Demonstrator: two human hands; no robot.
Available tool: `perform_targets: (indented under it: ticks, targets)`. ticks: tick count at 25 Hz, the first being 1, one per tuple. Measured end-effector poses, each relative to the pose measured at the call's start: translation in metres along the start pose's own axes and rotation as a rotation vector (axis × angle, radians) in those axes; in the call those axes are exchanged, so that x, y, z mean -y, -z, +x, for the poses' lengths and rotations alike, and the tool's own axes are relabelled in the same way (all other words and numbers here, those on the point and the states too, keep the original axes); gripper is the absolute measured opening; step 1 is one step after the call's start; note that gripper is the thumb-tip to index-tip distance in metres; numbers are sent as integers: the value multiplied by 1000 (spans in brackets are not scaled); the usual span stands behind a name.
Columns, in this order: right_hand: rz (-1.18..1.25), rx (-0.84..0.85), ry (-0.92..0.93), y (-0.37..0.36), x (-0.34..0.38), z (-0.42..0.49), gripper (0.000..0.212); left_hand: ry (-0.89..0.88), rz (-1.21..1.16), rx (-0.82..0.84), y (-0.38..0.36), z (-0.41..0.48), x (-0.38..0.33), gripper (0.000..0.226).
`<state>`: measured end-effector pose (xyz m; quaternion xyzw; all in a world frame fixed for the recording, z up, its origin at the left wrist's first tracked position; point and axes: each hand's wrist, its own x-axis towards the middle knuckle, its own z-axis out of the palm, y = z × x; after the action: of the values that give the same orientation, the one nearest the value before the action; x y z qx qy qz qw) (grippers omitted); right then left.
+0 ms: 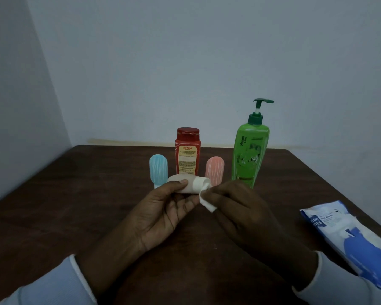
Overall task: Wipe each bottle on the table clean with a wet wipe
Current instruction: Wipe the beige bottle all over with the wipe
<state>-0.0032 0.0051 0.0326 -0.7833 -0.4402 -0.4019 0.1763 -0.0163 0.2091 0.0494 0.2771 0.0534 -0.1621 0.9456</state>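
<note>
My left hand grips a small beige squeeze bottle lying sideways above the table, cap end to the right. My right hand pinches a folded white wet wipe against that cap end. Behind the hands stand a small blue bottle, a red flip-cap bottle, a small pink bottle and a tall green pump bottle, all upright on the dark wooden table.
A blue and white wet wipe pack lies at the table's right edge. Pale walls close in behind and to the left. Light sleeves cover both wrists.
</note>
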Motion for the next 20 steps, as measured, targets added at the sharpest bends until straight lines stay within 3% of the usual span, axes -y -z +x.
perform_targets:
  ticks: [4, 9, 12, 14, 17, 19, 20]
  targets:
    - [9, -53, -90, 1, -5, 6, 28, -1, 22, 0, 0, 1, -1, 60]
    - [106, 110, -47, 7, -7, 1, 27, -30, 77, -13, 6, 4, -1, 62]
    - [94, 29, -54, 16, -13, 4, 28, -93, 172, -16, 0, 3, 1, 61]
    - [48, -74, -98, 28, -22, 6, 27, -156, 334, -25, -5, 2, 2, 66]
    - [-28, -182, -197, 53, -40, 9, 18, -344, 849, -32, -13, 6, 13, 71]
    - [-56, -49, -290, 69, -55, 6, 8, -435, 1124, 25, -26, 14, 30, 67]
    - [-73, 48, -346, 74, -62, 4, 14, -449, 1197, 78, -30, 23, 41, 63]
